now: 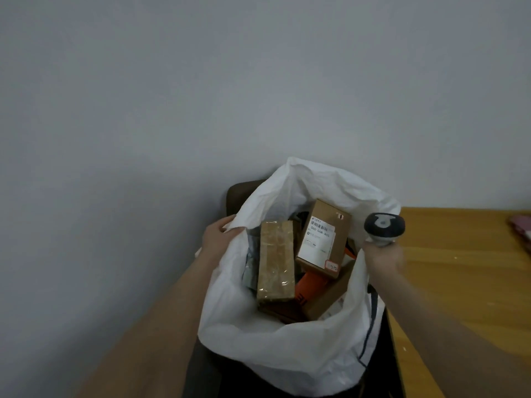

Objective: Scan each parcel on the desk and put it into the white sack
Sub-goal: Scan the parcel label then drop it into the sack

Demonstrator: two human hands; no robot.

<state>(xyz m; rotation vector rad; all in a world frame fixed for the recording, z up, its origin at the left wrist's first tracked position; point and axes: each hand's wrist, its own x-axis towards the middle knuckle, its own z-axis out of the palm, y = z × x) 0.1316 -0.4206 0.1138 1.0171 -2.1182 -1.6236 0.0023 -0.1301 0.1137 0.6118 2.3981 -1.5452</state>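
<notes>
Grey wall, wooden desk | left hand grips white sack rim | right hand clasps scanner beside sack

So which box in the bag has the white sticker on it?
The brown box on the right in the white sack: its top carries a white barcode label. The tape-wrapped box beside it shows none.

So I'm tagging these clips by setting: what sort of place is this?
Probably a small parcel-sorting room or office: a white sack full of boxed parcels, a handheld scanner and a wooden desk.
</notes>
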